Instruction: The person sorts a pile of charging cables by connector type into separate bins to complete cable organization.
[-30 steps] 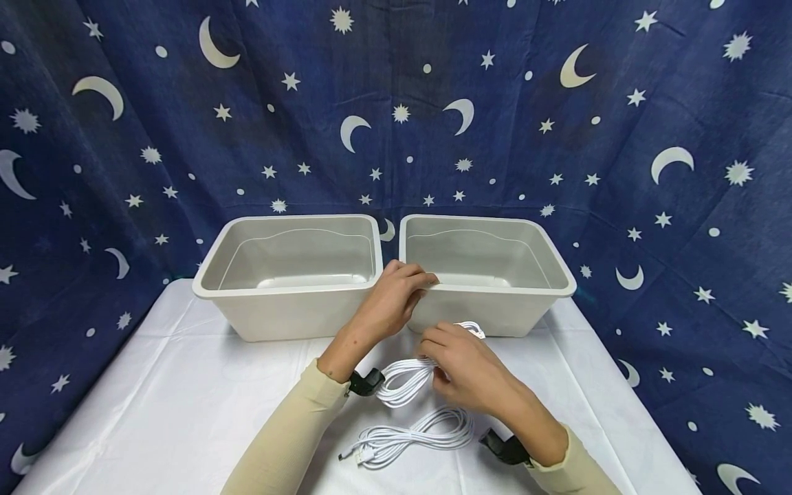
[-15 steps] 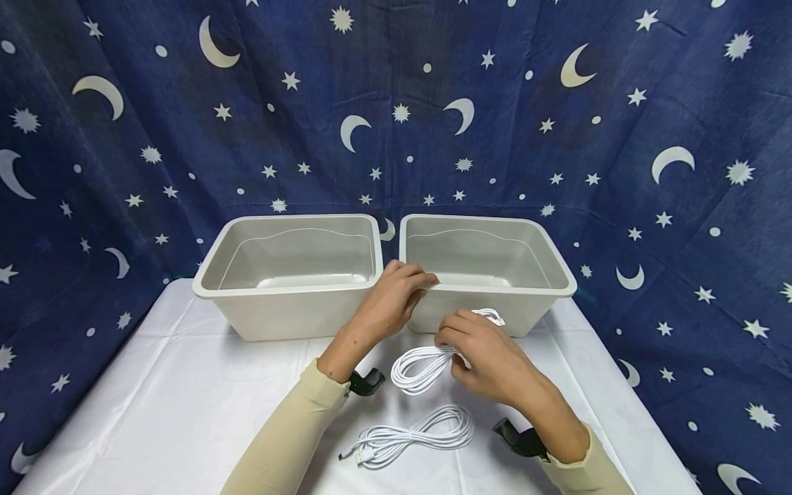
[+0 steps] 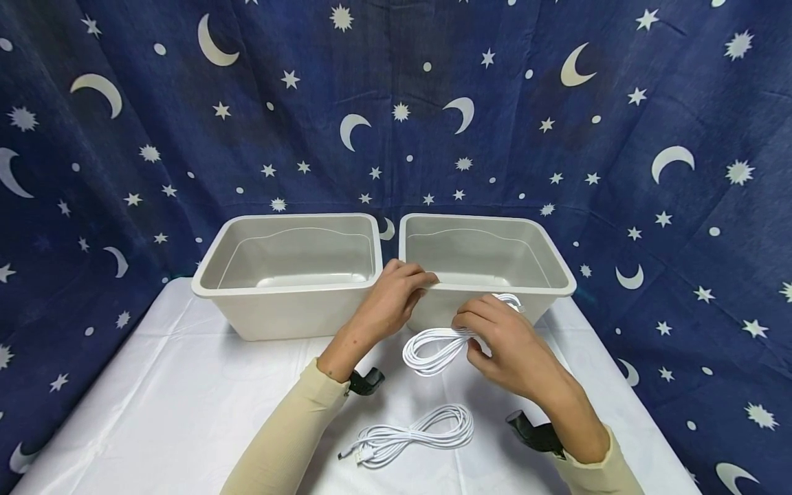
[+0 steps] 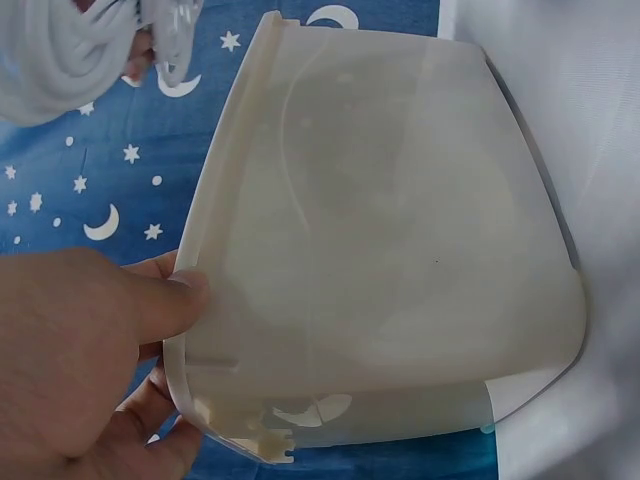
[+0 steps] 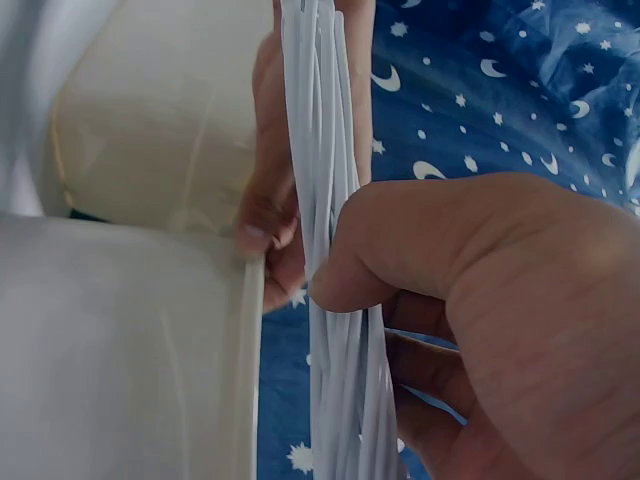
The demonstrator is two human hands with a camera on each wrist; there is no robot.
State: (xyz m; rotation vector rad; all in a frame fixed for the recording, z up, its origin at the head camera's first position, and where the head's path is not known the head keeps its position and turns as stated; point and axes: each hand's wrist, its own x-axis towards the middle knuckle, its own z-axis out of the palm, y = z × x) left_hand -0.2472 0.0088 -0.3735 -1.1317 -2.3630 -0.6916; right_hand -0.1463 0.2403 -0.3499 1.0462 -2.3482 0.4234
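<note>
My right hand (image 3: 510,344) grips a coiled white cable (image 3: 433,352) in the air in front of the right plastic bin (image 3: 495,302). In the right wrist view, the thumb presses on the cable strands (image 5: 335,230), and the other fingers lie behind them. My left hand (image 3: 392,295) holds that bin's rim near its front left corner. Thumb and fingers pinch the bin's edge (image 4: 190,250) in the left wrist view. A second coiled white cable (image 3: 414,436), its plug ends at the left, lies on the white cloth below the hands.
The left plastic bin (image 3: 291,309), of the same pale grey, stands beside the right one with a narrow gap between. Both stand on a white cloth-covered table (image 3: 148,399). Behind and at the sides hangs a dark blue curtain (image 3: 396,165) with moons and stars.
My right hand has lifted the held cable up and to the right, away from the second coil. The left hand has stayed on the bin's rim.
</note>
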